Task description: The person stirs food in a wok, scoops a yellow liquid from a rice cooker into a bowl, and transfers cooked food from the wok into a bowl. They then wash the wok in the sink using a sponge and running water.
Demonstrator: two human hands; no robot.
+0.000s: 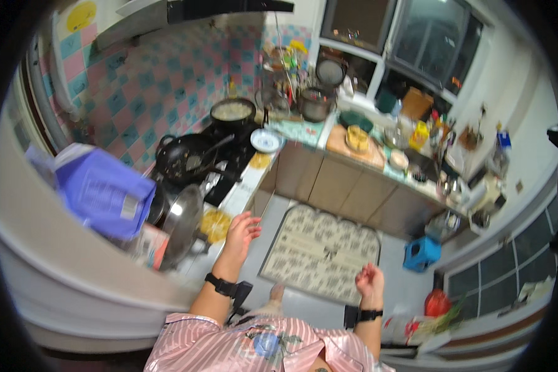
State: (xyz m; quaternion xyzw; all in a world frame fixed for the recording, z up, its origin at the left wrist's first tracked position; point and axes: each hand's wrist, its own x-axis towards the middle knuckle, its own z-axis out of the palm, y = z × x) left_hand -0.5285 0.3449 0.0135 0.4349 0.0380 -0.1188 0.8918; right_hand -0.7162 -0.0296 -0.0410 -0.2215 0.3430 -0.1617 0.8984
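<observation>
My left hand point(242, 235) is in the air beside the near end of the stove counter, fingers loosely bent and apart, holding nothing. Nearest to it are a yellow round-patterned mat point(215, 225) and a large metal lid point(183, 223) standing on edge. Over the patterned floor mat point(323, 253), my right hand point(369, 280) hangs with its fingers curled inward; blur hides how far they close, and no object shows in it. Both wrists wear black straps. Ahead on the stove sit a black wok point(186, 158) with a spatula and a pan of pale food point(233, 111).
A purple bag point(107, 190) stands at the left near a wall edge. Along the window counter are a cutting board point(335, 144), yellow food pieces point(357, 138), a pot point(315, 103) and bottles. A blue stool point(422, 253) and a red bag point(437, 303) stand on the right.
</observation>
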